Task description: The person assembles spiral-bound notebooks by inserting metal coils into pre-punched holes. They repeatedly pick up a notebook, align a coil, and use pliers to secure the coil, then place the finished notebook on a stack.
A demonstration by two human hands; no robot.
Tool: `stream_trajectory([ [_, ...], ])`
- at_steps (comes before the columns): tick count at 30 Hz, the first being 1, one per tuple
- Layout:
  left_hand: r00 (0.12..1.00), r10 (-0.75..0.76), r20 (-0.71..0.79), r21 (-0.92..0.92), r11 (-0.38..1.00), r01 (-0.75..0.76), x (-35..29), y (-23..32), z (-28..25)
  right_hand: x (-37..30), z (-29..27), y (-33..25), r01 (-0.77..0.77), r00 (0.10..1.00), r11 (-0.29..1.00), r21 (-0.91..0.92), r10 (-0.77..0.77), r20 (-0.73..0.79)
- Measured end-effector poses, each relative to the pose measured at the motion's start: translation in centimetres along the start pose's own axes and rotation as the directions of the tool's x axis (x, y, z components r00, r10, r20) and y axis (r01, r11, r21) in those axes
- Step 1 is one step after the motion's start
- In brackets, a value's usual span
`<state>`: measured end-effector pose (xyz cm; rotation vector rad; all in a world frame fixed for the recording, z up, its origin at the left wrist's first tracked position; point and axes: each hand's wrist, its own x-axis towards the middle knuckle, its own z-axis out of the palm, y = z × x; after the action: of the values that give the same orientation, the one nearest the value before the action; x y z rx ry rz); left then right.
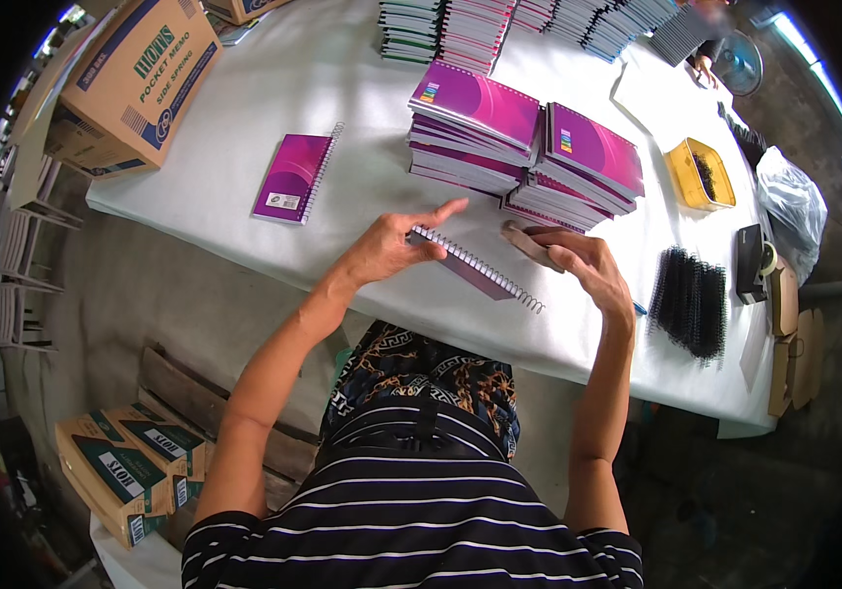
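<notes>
Tilted at the near edge of the table is a purple notebook (pixel 480 272) with a wire spiral along its upper edge. The coil sticks out past the notebook's right end in loose loops. My left hand (pixel 393 243) grips the notebook's left end, thumb on the near side and index finger stretched beyond the spiral. In my right hand (pixel 588 263) is a small brownish-grey object (pixel 531 245) whose kind I cannot make out; it is held just above the spiral, fingers closed round it. Another purple spiral notebook (pixel 293 179) lies flat to the left, its coil projecting at the top.
Two stacks of purple notebooks (pixel 485 103) stand ahead, more notebook stacks (pixel 440 29) behind. To the right are black spiral coils (pixel 691 306), a yellow tray (pixel 681 177) and a tape roll (pixel 768 258). A large carton (pixel 146 83) sits far left. Another person's hand (pixel 706 69) shows far right.
</notes>
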<state>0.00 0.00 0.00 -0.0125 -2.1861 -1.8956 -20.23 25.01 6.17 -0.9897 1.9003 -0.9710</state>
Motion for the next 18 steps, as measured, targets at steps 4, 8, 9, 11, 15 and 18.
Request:
stream_trajectory([
  [4, 0.997, 0.053, -0.050, -0.118, 0.991, -0.059, -0.1, 1.4, -0.5, -3.1, 0.4, 2.5, 0.074, 0.962, 0.959, -0.272, -0.141, -0.234],
  [8, 0.966, 0.210, -0.151, 0.456, 0.882, -0.121, -2.2, 2.7, -0.2, -7.6, 1.2, 3.9, -0.167, 0.846, 0.826, -0.538, -0.161, -0.509],
  [9, 0.969, 0.232, -0.089, 0.643, 0.756, -0.122, -2.6, 2.5, 0.6, -8.8, 0.9, 5.8, -0.326, 0.791, 0.709, -0.626, -0.158, -0.591],
  [11, 0.970, 0.241, 0.037, 0.912, 0.388, -0.131, -3.6, 0.9, 2.4, -10.4, 1.3, 8.7, -0.391, 0.781, 0.619, -0.680, -0.168, -0.602],
  [15, 0.931, 0.298, -0.209, 0.921, 0.379, 0.086, -4.3, -1.0, 4.3, -10.0, 2.8, 9.8, -0.434, 0.678, 0.526, -0.731, -0.344, -0.650],
  [18, 0.947, 0.273, -0.168, 0.941, 0.332, 0.071, -4.2, -0.7, 4.8, -8.8, 5.6, 6.7, -0.236, 0.664, 0.768, -0.595, -0.319, -0.676],
])
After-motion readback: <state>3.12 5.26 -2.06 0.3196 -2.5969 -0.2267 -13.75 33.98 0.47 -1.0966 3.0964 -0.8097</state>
